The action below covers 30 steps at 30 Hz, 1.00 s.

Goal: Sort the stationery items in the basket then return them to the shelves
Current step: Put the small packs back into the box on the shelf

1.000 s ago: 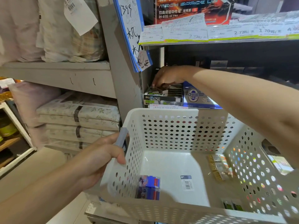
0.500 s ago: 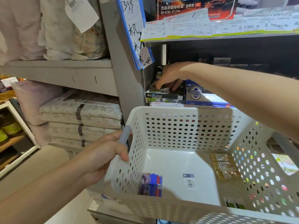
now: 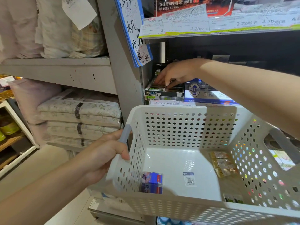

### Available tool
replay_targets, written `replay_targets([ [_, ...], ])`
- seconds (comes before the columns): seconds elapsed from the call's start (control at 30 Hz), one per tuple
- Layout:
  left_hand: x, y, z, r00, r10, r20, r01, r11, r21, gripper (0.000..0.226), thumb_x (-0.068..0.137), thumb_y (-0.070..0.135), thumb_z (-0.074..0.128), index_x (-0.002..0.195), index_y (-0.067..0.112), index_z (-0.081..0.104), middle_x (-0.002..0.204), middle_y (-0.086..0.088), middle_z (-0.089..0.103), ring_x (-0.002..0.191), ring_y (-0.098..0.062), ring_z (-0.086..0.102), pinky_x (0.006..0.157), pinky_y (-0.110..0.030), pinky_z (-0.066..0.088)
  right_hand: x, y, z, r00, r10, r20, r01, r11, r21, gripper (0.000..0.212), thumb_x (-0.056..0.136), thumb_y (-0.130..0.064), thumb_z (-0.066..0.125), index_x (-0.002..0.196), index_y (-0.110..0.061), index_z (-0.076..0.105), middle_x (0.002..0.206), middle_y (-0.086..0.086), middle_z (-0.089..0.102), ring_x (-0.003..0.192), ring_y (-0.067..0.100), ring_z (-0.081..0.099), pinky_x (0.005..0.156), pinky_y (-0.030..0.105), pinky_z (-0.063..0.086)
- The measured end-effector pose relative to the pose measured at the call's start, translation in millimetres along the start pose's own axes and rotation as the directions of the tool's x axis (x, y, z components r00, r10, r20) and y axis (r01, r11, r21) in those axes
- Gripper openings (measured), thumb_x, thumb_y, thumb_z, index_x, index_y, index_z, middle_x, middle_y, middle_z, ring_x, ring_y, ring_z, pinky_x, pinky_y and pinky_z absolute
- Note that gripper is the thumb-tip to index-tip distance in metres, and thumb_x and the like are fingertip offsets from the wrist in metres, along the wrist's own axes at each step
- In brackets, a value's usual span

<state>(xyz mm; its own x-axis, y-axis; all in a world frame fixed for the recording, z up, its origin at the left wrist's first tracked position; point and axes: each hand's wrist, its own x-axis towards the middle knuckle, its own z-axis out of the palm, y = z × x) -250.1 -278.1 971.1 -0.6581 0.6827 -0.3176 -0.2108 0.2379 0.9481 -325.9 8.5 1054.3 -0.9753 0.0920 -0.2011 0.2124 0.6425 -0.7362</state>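
Shelf [image 3: 219,32]: R hand [image 3: 176,74] atop black box [image 3: 164,92].

A person's left hand [image 3: 103,153] grips the grey handle [image 3: 125,133] on the left wall of a white perforated plastic basket [image 3: 186,127], held in front of a grey metal shelf unit [image 3: 123,75]. Inside the basket, a blue-and-red card pack [image 3: 151,182] lies at the near left, gold-wrapped packets [image 3: 223,164] against the right wall, small green-and-black packs [image 3: 233,198] in the near right corner. Behind the basket, the right hand [image 3: 175,73] rests on a black-and-green display box [image 3: 164,92], left of a blue-and-white box [image 3: 207,95]. Folded floral bedding [image 3: 79,117] is stacked to the left.
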Motion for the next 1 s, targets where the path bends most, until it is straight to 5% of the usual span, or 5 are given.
replay_targets([
  [0.27,5,-2,2,1.000,-0.004,-0.008,0.004,1.000,0.005,0.058,0.075,-0.019,0.041,0.098,0.028,0.067,0.086,-0.016,0.074,0.073,-0.033,0.072,0.055,-0.039,0.058,-12,13,3,0.991,-0.128,-0.047,0.124,0.989,-0.082,0.051,0.084,0.012,0.053,0.132,-0.005,0.049,0.129,0.008,0.056,0.118,0.019,0.054,0.099,0.027,0.046],
  [0.37,8,-1,5,1.000,0.003,-0.011,-0.003,1.000,0.005,0.060,0.074,-0.019,0.042,0.098,0.029,0.068,0.090,-0.017,0.074,0.080,-0.037,0.071,0.062,-0.042,0.057,-17,13,2,0.978,-0.171,-0.120,0.145,0.969,-0.199,0.053,0.084,0.007,0.056,0.134,-0.008,0.047,0.131,0.004,0.054,0.117,0.017,0.053,0.093,0.021,0.047],
  [0.67,13,0,16,1.000,0.014,-0.001,-0.014,1.000,0.019,0.059,0.073,-0.020,0.040,0.082,0.028,0.073,0.084,-0.015,0.074,0.082,-0.040,0.068,0.065,-0.044,0.054,-63,12,-4,0.908,-0.336,-0.252,0.262,0.922,-0.286,0.029,0.087,-0.007,0.059,0.115,-0.014,0.061,0.113,0.004,0.064,0.105,0.017,0.061,0.095,0.028,0.049],
  [0.87,14,1,21,0.999,0.028,0.017,-0.029,0.999,0.040,0.058,0.075,-0.020,0.040,0.089,0.025,0.072,0.090,-0.016,0.074,0.084,-0.039,0.068,0.069,-0.044,0.054,-113,27,13,0.934,-0.339,-0.109,0.331,0.940,-0.085,0.013,0.087,0.000,0.058,0.093,-0.011,0.063,0.081,0.004,0.065,0.071,0.009,0.060,0.074,0.027,0.050],
  [1.0,15,3,24,0.999,0.030,0.045,-0.032,0.998,0.053,0.054,0.070,-0.017,0.047,0.079,0.028,0.076,0.090,-0.015,0.074,0.082,-0.037,0.069,0.068,-0.043,0.055,-144,41,25,0.949,-0.274,0.153,0.293,0.948,-0.124,0.012,0.087,-0.001,0.058,0.086,-0.011,0.065,0.077,0.003,0.068,0.070,0.010,0.065,0.071,0.024,0.055],
])
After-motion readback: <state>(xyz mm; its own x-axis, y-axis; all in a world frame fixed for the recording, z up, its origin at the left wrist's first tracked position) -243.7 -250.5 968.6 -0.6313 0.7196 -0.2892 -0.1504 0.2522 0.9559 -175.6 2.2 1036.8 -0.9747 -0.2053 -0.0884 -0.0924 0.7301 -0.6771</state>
